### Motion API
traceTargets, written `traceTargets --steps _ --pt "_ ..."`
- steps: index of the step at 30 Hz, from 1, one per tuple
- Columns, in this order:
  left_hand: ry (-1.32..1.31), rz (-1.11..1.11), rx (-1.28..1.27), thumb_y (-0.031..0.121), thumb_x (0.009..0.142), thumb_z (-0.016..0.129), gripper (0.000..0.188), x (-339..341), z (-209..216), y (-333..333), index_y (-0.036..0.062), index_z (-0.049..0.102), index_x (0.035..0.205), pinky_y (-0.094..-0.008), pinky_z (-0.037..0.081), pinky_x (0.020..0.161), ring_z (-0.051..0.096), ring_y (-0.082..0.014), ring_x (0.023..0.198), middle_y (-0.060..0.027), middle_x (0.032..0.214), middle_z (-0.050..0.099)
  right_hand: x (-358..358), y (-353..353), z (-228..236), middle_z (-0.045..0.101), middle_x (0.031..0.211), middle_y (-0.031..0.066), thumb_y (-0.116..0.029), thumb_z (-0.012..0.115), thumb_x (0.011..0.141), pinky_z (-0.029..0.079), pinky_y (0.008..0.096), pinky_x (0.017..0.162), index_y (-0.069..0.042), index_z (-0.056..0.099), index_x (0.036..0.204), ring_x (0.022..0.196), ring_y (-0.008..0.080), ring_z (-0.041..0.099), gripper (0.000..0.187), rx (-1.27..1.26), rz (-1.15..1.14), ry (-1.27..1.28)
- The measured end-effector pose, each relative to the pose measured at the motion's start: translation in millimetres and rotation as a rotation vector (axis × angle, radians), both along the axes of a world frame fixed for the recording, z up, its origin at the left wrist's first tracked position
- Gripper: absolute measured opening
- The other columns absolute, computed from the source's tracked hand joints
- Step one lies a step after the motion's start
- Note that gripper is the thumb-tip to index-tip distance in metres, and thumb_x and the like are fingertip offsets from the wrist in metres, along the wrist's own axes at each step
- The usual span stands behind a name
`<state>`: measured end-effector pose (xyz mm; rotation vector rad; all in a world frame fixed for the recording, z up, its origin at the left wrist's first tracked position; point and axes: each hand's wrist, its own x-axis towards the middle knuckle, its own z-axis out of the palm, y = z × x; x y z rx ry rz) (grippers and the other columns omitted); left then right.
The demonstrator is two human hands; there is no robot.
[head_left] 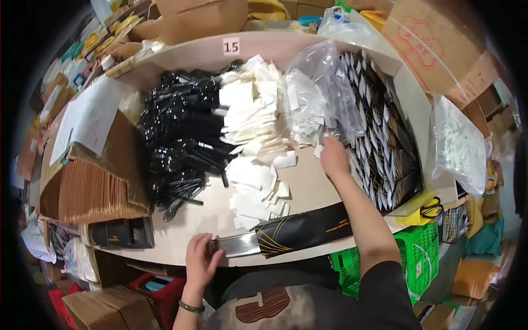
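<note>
My left hand (201, 259) is at the table's front edge, its fingers and thumb curled round something dark at the silver end of a long strip. That silver piece (237, 245) joins a black pouch (305, 230) with gold lines, lying flat along the edge. Further off, my right hand (334, 157) pinches a small white packet (318, 149) beside a clear plastic bag (313, 91) of similar packets. Folded white napkins (250, 118) are heaped in the middle. Left of them lies a large pile of black plastic spoons (181, 121).
A carton of brown sleeves (99, 190) stands at the left. Black and silver pouches (374, 137) are packed in rows at the right. Yellow scissors (421, 212) lie by the right corner, above a green crate (421, 256). A raised rim (214, 47) bounds the table's back.
</note>
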<state>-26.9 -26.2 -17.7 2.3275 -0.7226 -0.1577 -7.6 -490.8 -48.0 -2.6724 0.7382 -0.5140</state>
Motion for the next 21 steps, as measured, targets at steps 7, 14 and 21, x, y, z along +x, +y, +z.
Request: traceTargets --steps 7,14,21 --pt "-0.05 0.01 -0.044 0.003 0.082 0.071 0.035 28.7 11.7 -16.8 0.0049 0.065 0.116 -0.0396 0.048 0.097 0.058 -0.0347 0.113 -0.0147 0.122 0.061 17.5 8.1 17.8 0.07 0.104 0.0232 -0.035 0.065 0.091 0.051 0.05 0.084 -0.003 0.06 0.113 0.098 0.0418 0.066 0.04 0.137 -0.292 0.214" --pt "-0.037 0.075 -0.064 0.003 0.082 0.072 0.03 27.4 12.1 9.7 0.0043 0.066 0.112 -0.0392 0.048 0.097 0.059 -0.0334 0.111 -0.0143 0.119 0.062 -35.7 13.6 4.1 0.069 0.095 0.0203 -0.022 0.066 0.086 0.051 0.0477 0.08 -0.002 0.065 0.099 0.091 0.0394 0.066 0.024 0.148 -0.116 0.13" --pt "-0.285 0.073 0.081 0.0 0.077 0.069 0.029 58.5 7.8 35.0 0.0052 0.067 0.105 -0.0421 0.05 0.087 0.061 -0.036 0.101 -0.0131 0.11 0.065 -24.0 106.0 60.7 0.068 0.089 0.018 -0.019 0.065 0.087 0.051 0.0421 0.072 -0.001 0.066 0.092 0.084 0.0363 0.065 0.018 0.45 0.31 -0.006"
